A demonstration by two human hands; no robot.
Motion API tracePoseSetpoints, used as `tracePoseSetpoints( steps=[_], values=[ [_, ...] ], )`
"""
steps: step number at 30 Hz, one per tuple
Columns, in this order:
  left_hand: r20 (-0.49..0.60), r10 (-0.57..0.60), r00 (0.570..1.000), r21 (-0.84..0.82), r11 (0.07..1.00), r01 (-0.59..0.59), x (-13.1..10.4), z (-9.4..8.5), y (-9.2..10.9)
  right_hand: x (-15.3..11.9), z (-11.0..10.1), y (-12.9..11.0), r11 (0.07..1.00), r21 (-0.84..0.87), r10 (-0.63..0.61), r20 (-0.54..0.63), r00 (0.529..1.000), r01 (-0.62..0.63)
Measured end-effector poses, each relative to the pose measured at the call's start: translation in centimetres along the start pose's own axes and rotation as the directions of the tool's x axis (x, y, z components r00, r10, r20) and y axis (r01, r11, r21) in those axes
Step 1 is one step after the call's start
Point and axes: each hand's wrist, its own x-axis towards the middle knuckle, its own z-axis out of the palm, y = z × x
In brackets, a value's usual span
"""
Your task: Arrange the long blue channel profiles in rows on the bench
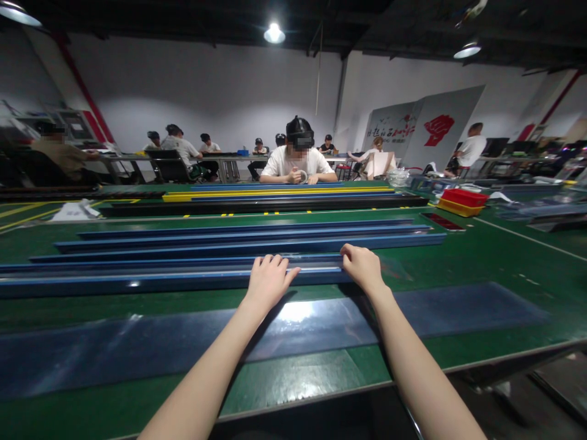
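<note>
A long blue channel strip lies across the green table. My left hand rests over it near the middle, fingers over its far edge and thumb stretched out to the right. At the strip's right end, my right hand has its fingers curled round the edge. Nearer to me lies a flat, glossy, see-through bluish sheet, under my forearms and touched by neither hand. Several more blue channel strips lie parallel just beyond my hands.
Farther back on the green table are a black strip, yellow strips, a phone and red and yellow trays. A person sits opposite; others are behind. White crumpled material lies left.
</note>
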Motion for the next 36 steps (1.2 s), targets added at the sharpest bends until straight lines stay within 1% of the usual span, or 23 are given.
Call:
tracePoseSetpoints(
  steps=[4, 8, 11, 14, 18, 23, 27, 31, 33, 36],
  values=[
    [-0.026, 0.032, 0.999, -0.005, 0.999, -0.033, 0.0, 0.4, 0.1, 0.0, 0.1, -0.2, 0.997, 0.031, -0.067, 0.024, 0.997, 0.066],
    [-0.043, 0.082, 0.996, -0.011, 0.997, -0.083, 0.0, 0.9, 0.3, -0.1, 0.2, -1.0, 0.977, 0.103, -0.195, 0.066, 0.979, 0.188],
    [-0.015, 0.109, 0.994, -0.006, 0.994, -0.109, -0.1, 1.4, 0.4, -0.4, 0.2, -1.6, 0.944, 0.157, -0.304, 0.069, 0.95, 0.291],
    [0.02, 0.135, 0.991, 0.004, 0.991, -0.135, -0.2, 1.8, 0.5, -0.5, 0.2, -1.9, 0.922, 0.193, -0.351, 0.057, 0.935, 0.335],
    [0.023, 0.135, 0.991, 0.004, 0.991, -0.135, -0.3, 2.0, 0.5, -0.4, 0.1, -1.6, 0.928, 0.197, -0.335, 0.066, 0.94, 0.317],
    [0.011, 0.083, 0.996, -0.035, 0.996, -0.083, -0.1, 1.3, 0.6, -0.2, 0.0, -1.0, 0.966, 0.111, -0.241, 0.04, 0.97, 0.236],
    [-0.007, 0.011, 1.0, -0.046, 0.999, -0.012, 0.1, 0.5, 0.4, -0.1, -0.1, -0.6, 0.989, 0.047, -0.14, 0.003, 0.99, 0.139],
    [-0.016, -0.069, 0.997, -0.012, 0.998, 0.069, 0.0, 0.2, 0.1, -0.1, 0.0, -0.4, 0.998, -0.005, -0.066, -0.022, 0.998, 0.066],
    [-0.018, -0.081, 0.997, 0.008, 0.997, 0.081, 0.0, 0.2, 0.0, -0.1, 0.1, -0.3, 0.998, -0.016, -0.056, -0.023, 0.998, 0.056],
    [-0.019, -0.067, 0.998, 0.018, 0.998, 0.067, -0.1, 0.4, 0.1, 0.0, 0.2, -0.4, 0.996, -0.007, -0.086, -0.008, 0.996, 0.086]
  ],
)
